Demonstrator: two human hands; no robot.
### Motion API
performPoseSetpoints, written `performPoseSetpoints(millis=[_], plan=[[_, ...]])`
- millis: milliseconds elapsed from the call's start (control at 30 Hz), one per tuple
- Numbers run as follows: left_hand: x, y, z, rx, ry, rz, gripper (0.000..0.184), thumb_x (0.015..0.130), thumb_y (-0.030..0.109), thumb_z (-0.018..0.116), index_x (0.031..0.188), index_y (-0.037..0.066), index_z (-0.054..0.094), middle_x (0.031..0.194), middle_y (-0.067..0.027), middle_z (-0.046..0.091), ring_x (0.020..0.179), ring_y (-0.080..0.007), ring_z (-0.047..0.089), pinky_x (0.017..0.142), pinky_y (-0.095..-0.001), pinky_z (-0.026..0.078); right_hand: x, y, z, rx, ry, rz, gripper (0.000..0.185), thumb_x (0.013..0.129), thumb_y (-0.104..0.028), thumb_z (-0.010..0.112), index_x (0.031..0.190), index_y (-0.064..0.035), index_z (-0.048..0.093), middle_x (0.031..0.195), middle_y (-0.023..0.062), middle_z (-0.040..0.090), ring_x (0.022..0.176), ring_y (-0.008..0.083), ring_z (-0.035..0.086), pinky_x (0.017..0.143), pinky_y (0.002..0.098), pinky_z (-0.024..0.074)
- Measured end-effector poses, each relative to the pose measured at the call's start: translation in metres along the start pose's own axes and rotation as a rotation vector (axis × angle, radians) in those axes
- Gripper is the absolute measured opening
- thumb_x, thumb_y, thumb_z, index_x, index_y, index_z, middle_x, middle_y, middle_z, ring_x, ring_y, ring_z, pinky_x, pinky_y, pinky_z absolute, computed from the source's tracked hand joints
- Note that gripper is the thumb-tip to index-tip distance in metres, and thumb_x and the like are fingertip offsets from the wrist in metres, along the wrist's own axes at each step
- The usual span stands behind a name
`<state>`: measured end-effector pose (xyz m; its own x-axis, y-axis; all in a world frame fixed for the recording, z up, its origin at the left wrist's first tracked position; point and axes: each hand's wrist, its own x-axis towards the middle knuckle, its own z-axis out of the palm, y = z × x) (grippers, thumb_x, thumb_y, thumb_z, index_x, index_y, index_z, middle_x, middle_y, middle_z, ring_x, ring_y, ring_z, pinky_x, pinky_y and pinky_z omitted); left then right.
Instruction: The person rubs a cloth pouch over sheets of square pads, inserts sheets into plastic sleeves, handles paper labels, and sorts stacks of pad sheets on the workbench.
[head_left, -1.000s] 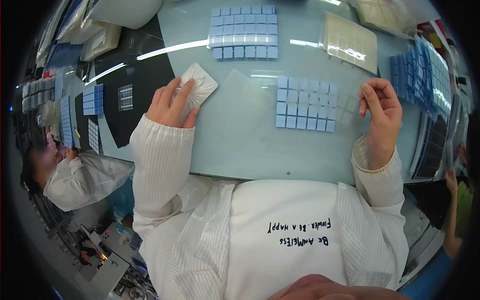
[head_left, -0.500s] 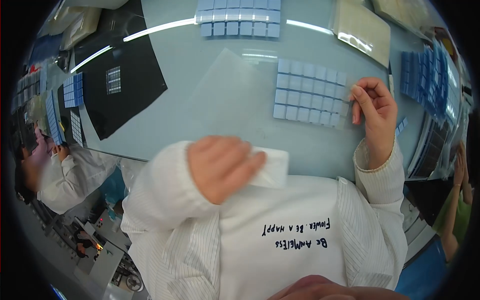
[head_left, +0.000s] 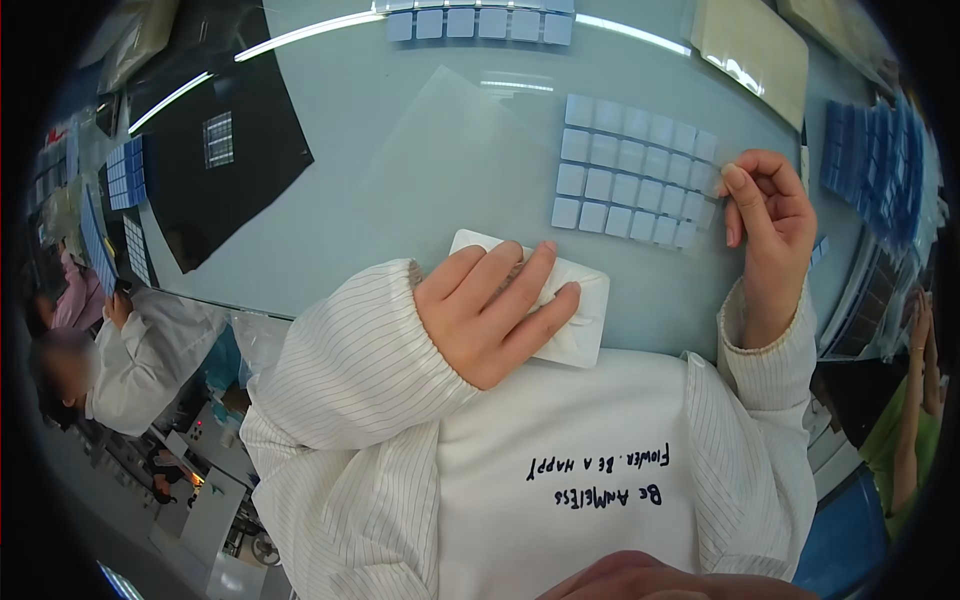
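Observation:
My left hand lies over a flat white rectangular pad with rounded corners, near the table's front edge. Its fingers are bent onto the pad's top, gripping it, and part of the pad is hidden beneath them. With thumb and forefinger pinched, my right hand holds the right edge of a clear sheet of light-blue squares. That sheet is on the table, its squares in several rows. To its left is a translucent film, barely visible against the tabletop.
Another sheet of blue squares lies at the far side. A black mat is at left, a cream-coloured stack at back right. Blue sheets are piled at right. A co-worker sits at left; another person's arms show at right.
My left hand and the white pad have moved forward and right, nearer the sheet. My right hand still pinches the sheet's edge. The view has shifted slightly.

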<state>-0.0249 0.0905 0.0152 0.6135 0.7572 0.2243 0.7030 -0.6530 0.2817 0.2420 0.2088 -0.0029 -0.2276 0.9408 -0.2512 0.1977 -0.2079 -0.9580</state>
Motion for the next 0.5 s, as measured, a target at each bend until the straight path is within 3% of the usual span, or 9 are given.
performPoseSetpoints(millis=[500], plan=[[-0.0026, 0.0001, 0.0022, 0.01, 0.003, -0.02, 0.031, 0.071, 0.011, 0.068, 0.101, 0.007, 0.068, 0.103, -0.0208, 0.067, 0.085, -0.028, 0.062, 0.071, -0.0336, 0.049, -0.0002, -0.0013, 0.0012, -0.041, -0.009, -0.013, 0.01, 0.094, -0.007, 0.06, 0.101, 0.0007, 0.06, 0.08, 0.0038, 0.062, 0.049, 0.001, 0.04, 0.045, 0.0149, 0.0288]])
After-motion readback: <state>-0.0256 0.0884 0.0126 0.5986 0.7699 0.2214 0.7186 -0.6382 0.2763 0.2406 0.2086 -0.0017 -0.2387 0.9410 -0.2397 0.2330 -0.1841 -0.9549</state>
